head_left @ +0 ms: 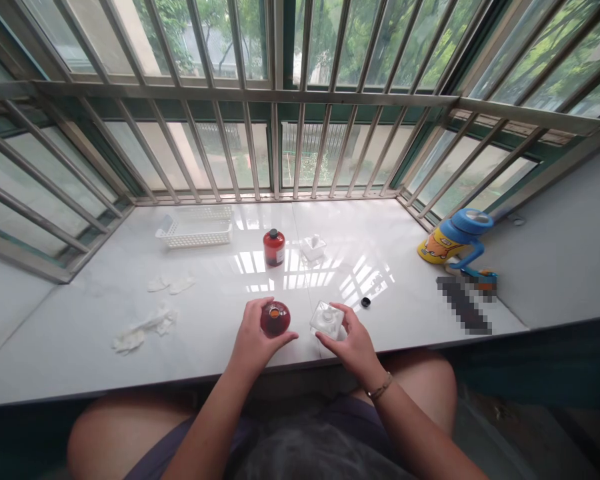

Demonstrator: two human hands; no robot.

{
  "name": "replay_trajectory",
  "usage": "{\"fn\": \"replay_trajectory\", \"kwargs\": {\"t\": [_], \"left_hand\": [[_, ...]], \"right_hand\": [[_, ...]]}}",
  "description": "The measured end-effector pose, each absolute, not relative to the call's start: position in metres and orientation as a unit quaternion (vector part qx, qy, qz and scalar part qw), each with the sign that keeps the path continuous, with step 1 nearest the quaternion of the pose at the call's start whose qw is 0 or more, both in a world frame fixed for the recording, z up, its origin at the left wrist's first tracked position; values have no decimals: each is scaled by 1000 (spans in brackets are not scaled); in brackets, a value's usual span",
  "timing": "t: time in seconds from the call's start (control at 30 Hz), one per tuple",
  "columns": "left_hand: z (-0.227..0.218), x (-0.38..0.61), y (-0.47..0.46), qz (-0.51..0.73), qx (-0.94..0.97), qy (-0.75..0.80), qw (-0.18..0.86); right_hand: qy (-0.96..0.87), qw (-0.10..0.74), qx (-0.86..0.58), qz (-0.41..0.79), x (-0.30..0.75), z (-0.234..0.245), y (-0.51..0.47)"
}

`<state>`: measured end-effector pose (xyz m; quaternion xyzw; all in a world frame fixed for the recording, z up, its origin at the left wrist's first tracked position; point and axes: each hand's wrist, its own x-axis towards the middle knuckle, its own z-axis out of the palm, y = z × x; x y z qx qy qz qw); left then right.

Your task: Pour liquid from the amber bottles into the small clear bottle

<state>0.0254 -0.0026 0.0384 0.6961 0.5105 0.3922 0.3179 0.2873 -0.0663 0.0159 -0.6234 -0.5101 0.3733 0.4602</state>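
My left hand (260,337) is wrapped around a dark red bottle (275,323), whose uncapped round mouth faces up. In my right hand (350,338) is a clear, square glass bottle (327,321), gripped between thumb and fingers at its right side. The two bottles stand apart near the counter's front edge. A small black cap (365,302) lies to the right of the glass bottle. Farther back is a second red bottle (274,248) with a black cap and a pale label. Beside it sits another square clear glass bottle (314,247).
A white plastic basket (198,241) rests at the back left of the white counter (220,293). Crumpled white gloves or tissues (147,329) lie at the left. A blue and yellow flask (453,237) stands at the right, near a blurred-out dark object (465,307). Metal bars (275,147) line the window.
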Motion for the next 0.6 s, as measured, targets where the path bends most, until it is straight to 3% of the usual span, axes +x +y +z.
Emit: {"fn": "replay_trajectory", "kwargs": {"t": [0.33,0.6], "left_hand": [[39,15,-5,294,723,440,444],[52,12,-9,370,752,428,338]], "right_hand": [[-533,475,-573,402,289,25,-72],[-587,456,-554,375,292,57,-74]]}}
